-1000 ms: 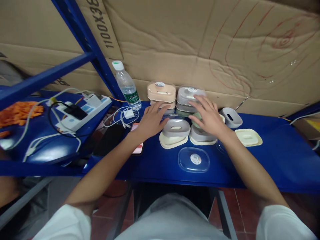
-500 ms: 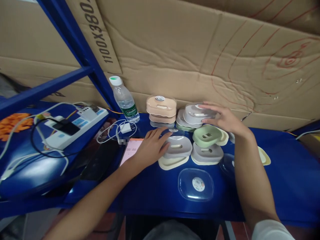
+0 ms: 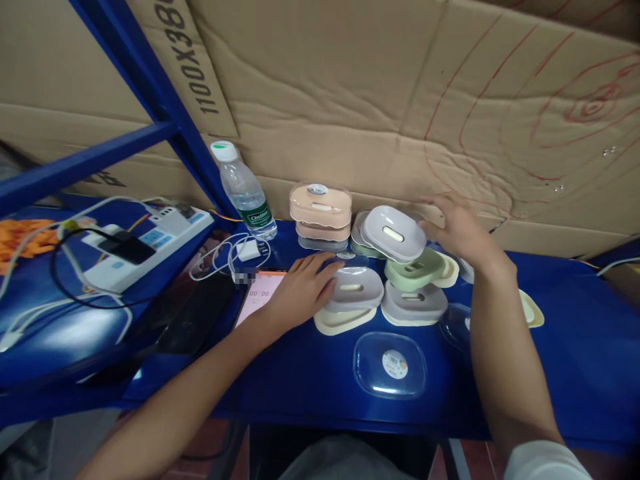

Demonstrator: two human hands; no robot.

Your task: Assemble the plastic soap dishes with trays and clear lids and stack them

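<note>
My left hand (image 3: 300,288) lies flat with its fingers stretched out on the left edge of a grey soap-dish insert (image 3: 356,289), which sits on a cream base (image 3: 340,321). My right hand (image 3: 457,230), slightly blurred, is raised at the right edge of a grey soap dish (image 3: 394,233). That dish is tilted up over a grey-green stack near the cardboard wall, and my thumb seems to grip its rim. Below it lie a green dish (image 3: 415,270) and another grey dish (image 3: 415,303). A clear lid (image 3: 390,363) with a sticker lies flat at the front.
A stack of peach boxes (image 3: 320,208) stands at the back beside a water bottle (image 3: 243,192). A phone (image 3: 260,293), a white charger with cable (image 3: 245,251) and a power strip (image 3: 150,237) lie to the left. A blue shelf post (image 3: 145,80) slants up on the left, and a cardboard wall (image 3: 350,100) stands behind everything.
My right hand moved from the front dishes to the back grey box, and its grey dish now tilts up towards me. My left hand stays on the grey insert.
</note>
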